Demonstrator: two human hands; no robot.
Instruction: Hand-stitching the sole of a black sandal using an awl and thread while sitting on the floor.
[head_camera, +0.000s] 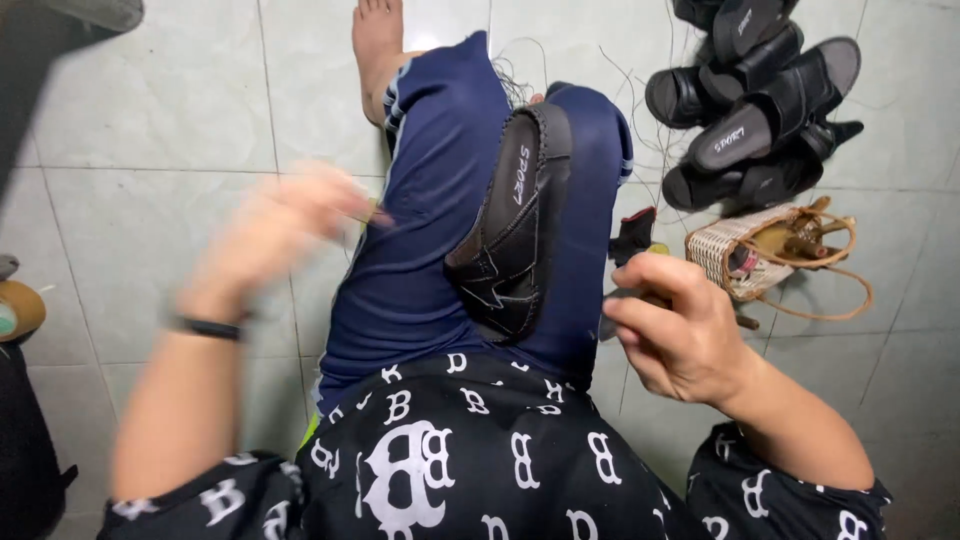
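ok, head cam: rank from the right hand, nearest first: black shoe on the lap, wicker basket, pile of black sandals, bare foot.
From the right hand:
1. Black shoe, on the lap, just to its left in the image.
2. Wicker basket, on the floor tiles, up and to the right. Close to the shoe's distance, but slightly farther.
3. Pile of black sandals, beyond the basket.
4. Bare foot, at the top edge.

Pale glossy floor tiles (150, 120), thin grey grout lines, soft even indoor light
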